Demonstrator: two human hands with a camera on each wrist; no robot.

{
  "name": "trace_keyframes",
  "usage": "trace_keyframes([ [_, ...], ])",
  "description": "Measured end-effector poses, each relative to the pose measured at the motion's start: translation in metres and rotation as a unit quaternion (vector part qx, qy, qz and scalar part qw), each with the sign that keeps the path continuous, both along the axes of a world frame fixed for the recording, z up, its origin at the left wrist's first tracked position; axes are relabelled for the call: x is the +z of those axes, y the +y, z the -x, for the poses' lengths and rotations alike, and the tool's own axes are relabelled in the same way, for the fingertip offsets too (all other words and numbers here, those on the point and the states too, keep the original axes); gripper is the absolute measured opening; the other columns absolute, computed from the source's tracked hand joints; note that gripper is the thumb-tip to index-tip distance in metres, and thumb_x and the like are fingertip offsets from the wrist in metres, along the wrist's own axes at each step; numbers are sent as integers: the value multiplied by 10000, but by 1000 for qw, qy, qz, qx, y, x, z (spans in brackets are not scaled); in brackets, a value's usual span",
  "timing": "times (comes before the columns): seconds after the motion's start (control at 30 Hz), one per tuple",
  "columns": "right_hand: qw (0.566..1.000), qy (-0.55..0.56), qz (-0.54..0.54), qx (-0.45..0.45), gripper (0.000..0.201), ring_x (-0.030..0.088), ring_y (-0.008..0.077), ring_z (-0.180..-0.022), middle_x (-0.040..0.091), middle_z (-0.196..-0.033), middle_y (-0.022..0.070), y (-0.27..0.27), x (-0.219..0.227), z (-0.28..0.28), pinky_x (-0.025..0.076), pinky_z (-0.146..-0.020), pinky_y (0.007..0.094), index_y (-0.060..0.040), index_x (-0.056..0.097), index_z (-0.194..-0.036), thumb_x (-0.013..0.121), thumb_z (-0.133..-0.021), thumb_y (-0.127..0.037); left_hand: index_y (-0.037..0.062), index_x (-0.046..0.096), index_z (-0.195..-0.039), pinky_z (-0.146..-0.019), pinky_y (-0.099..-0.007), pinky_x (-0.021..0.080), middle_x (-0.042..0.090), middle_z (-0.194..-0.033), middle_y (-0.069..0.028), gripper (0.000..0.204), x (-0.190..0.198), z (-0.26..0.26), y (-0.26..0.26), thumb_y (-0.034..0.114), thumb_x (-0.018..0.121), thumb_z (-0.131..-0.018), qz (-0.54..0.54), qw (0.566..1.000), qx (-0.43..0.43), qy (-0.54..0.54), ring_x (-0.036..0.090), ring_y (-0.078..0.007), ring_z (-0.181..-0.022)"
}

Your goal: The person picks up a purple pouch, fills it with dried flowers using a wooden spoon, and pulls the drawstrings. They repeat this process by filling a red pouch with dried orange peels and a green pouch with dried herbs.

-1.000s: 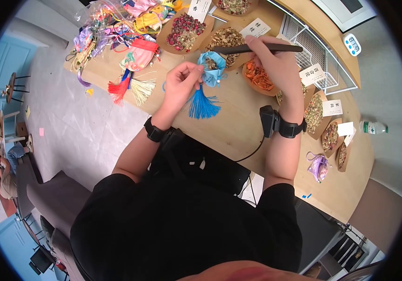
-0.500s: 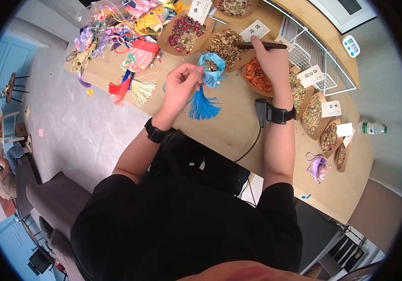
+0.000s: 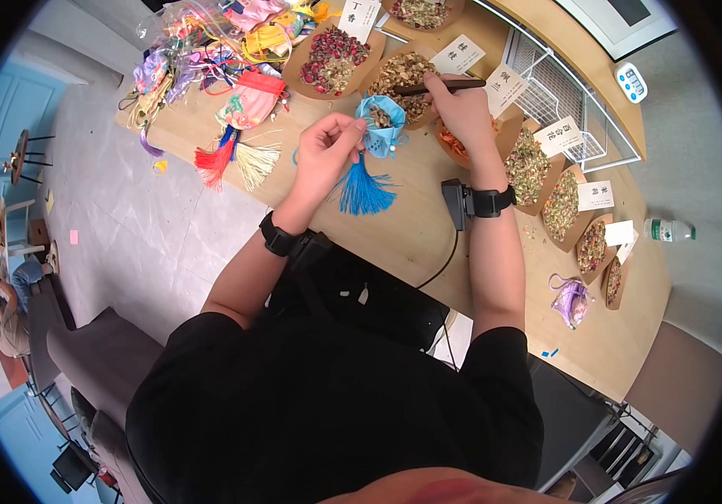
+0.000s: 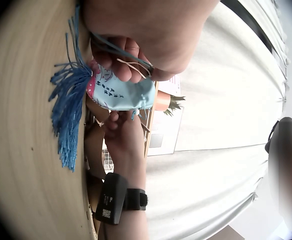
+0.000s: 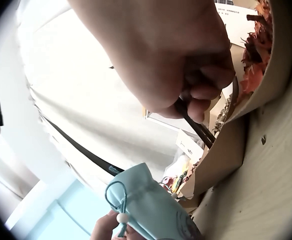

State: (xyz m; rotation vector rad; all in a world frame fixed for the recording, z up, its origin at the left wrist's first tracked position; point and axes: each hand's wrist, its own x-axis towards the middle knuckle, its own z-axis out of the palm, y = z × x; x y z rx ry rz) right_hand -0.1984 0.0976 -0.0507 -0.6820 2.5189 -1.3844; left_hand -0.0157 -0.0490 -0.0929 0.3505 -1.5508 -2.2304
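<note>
1. Storing bright pouches (image 3: 210, 50) in a heap by the table's (image 3: 424, 210) left edge, apparently to leave working room.
2. Pinching the blue pouch (image 3: 388, 143) with the left hand (image 3: 327, 144), well in from the near edge, holding its mouth upward, likely to prevent spilling.
3. Gripping dark tongs (image 3: 467, 84) in the right hand (image 3: 466, 118), aiming at the bowl of brown chips (image 5: 228, 152), presumably for fine picking.
4. Grouping paper bowls (image 3: 579, 228) toward the right edge, with name cards (image 3: 558, 134) alongside, probably for telling contents apart.
</note>
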Motion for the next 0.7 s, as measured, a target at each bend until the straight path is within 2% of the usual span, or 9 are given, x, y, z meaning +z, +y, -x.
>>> trace_keyframes([
  [0.1,999,-15,31,6,423,588,137,-559,627,-576,71,2,2,1,470,-572,281,12,697,-734,638,-889,-378,21,643,-881,-538,-192,422,641,-721,-9,149,-2,1,0,154,671,-942,0,1000,1,0,555,-55,-586],
  [0.2,993,-31,111,9,401,563,96,-555,627,-592,48,7,14,1,451,-546,254,23,697,-756,657,-894,-351,20,642,-879,-538,-192,423,640,-720,-9,150,-2,1,0,153,670,-943,-1,1000,2,1,555,-55,-585],
  [0.37,990,-61,118,54,402,532,68,-551,602,-597,16,20,72,-25,414,-518,232,19,697,-752,682,-895,-356,18,640,-876,-541,-194,425,639,-719,-8,155,-1,0,0,154,666,-945,-3,1000,1,-1,556,-55,-585],
  [0.47,991,-57,93,77,402,523,64,-545,595,-592,11,20,87,-35,402,-515,226,15,698,-746,683,-894,-358,19,639,-874,-543,-194,426,638,-717,-7,157,-1,0,0,155,665,-947,3,1000,0,-4,556,-56,-585],
  [0.6,994,-51,97,30,432,537,86,-535,596,-572,21,23,75,-20,417,-525,242,14,699,-725,690,-878,-390,20,638,-876,-543,-195,426,637,-718,-8,158,-2,1,-1,158,665,-948,2,1000,1,5,556,-56,-588],
  [0.7,998,-9,12,-53,483,570,121,-540,604,-554,43,23,38,6,449,-551,271,16,698,-699,693,-856,-441,21,638,-877,-543,-195,426,638,-720,-9,155,0,0,0,156,664,-948,-2,1000,2,5,556,-56,-590],
])
